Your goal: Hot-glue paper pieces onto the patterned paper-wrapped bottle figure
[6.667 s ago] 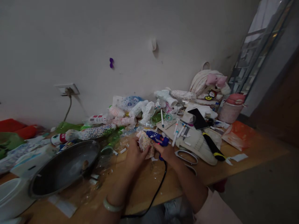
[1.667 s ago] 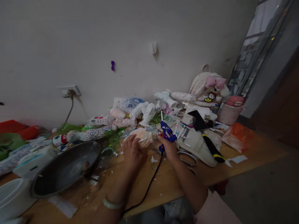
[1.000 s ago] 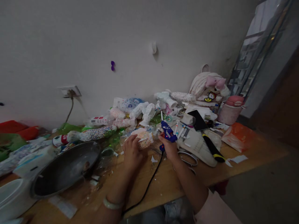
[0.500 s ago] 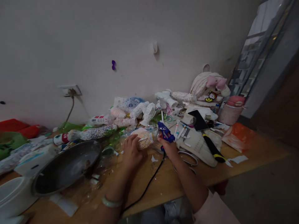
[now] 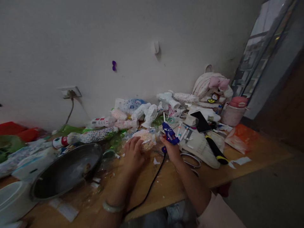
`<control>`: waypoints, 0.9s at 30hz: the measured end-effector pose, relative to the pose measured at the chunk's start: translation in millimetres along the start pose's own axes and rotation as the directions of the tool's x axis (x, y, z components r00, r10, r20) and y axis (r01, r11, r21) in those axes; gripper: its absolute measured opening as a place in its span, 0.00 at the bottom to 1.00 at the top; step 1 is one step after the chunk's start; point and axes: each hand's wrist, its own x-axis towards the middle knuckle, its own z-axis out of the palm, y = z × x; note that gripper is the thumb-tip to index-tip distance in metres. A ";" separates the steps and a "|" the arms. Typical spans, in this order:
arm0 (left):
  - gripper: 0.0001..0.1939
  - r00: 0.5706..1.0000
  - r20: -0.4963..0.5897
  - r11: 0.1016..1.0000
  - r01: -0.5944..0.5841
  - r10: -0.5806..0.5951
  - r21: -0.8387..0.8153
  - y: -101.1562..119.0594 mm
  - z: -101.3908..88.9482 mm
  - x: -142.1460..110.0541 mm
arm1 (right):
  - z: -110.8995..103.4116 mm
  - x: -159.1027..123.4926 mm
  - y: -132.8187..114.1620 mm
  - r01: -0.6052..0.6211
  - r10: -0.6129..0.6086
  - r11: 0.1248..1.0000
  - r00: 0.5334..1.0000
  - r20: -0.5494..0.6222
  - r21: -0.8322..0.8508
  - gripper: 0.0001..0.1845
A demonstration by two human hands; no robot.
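Note:
My left hand (image 5: 134,152) is closed around the near end of a bottle (image 5: 147,139) covered in pale pink and peach speckles, lying on its side just above the table. To its right, my right hand (image 5: 171,149) grips a blue glue gun (image 5: 169,133) with a small red light on its body. The gun's front points up and left, beyond the bottle's clear end, and I cannot tell whether the two touch. A black cord (image 5: 152,185) runs from the gun's handle down toward the table's front edge.
A dark pan (image 5: 68,171) and a white tub (image 5: 14,199) stand at the left. Several decorated bottles (image 5: 150,115) line the wall. Markers (image 5: 183,134), scissors (image 5: 192,161), a black-and-yellow handled tool (image 5: 216,150), a phone (image 5: 201,122) and a backpack (image 5: 210,85) are at the right.
The glue gun has tipped slightly, its rear shifting a little right, and its handle base shows more clearly. The left hand keeps its hold on the bottle. The view has shifted slightly.

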 end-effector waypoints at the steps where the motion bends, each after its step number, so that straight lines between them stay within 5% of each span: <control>1: 0.22 1.000 0.015 1.000 0.000 0.000 -0.004 0.7 -0.4 0.1 | -0.7 1.5 0.4 -0.005 0.005 1.000 1.000 -0.008 -0.007 0.11; 15: 0.27 0.982 0.186 0.998 -0.002 0.014 -0.066 -12.6 -5.0 0.0 | -7.6 11.1 6.6 0.018 -0.015 0.997 0.999 0.035 -0.079 0.13; 27: 0.31 0.983 0.167 0.987 -0.053 0.078 -0.152 -17.5 -3.0 -1.5 | -5.7 3.3 -1.8 -0.041 0.052 0.992 0.994 0.093 -0.116 0.12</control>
